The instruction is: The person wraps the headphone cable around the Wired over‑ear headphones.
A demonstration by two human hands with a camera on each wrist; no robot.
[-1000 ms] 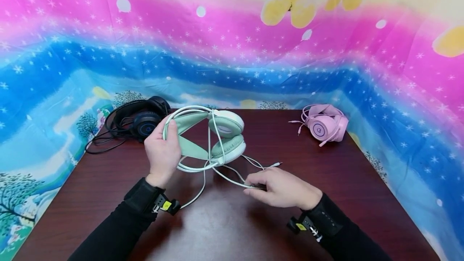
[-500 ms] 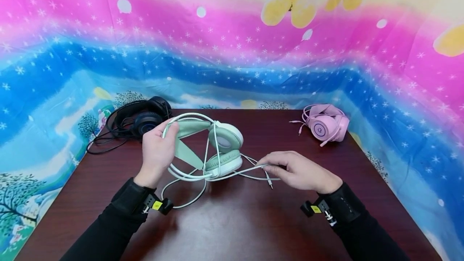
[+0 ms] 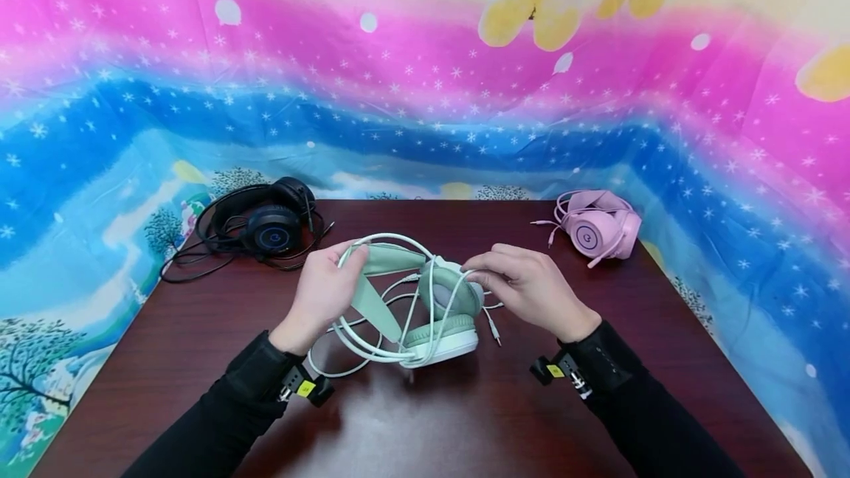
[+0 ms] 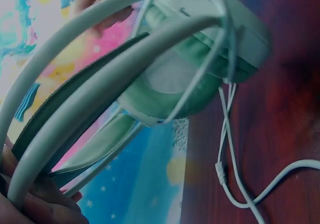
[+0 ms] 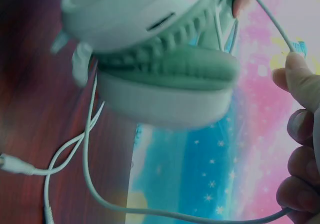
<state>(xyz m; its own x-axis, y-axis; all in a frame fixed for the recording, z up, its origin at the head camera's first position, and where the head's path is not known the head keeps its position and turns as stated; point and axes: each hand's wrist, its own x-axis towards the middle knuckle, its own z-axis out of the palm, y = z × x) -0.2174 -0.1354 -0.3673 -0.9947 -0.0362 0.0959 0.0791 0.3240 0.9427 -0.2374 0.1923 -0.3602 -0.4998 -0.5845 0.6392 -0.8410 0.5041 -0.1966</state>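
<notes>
Apart, hands [image 3: 321,290] [image 3: 541,292] angled inward, left gripping green headphones [image 3: 446,291], right pinching cable [image 5: 267,14].

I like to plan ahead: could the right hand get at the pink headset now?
Probably yes: nothing visible stands between the right hand and the pink headset, but the hand should first release the pale cable it holds.

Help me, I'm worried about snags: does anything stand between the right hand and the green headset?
Nothing visible does: the right hand is close beside the green headset, pinching a strand of its cable. The black headset and pink headset lie farther back, off to either side.
</notes>
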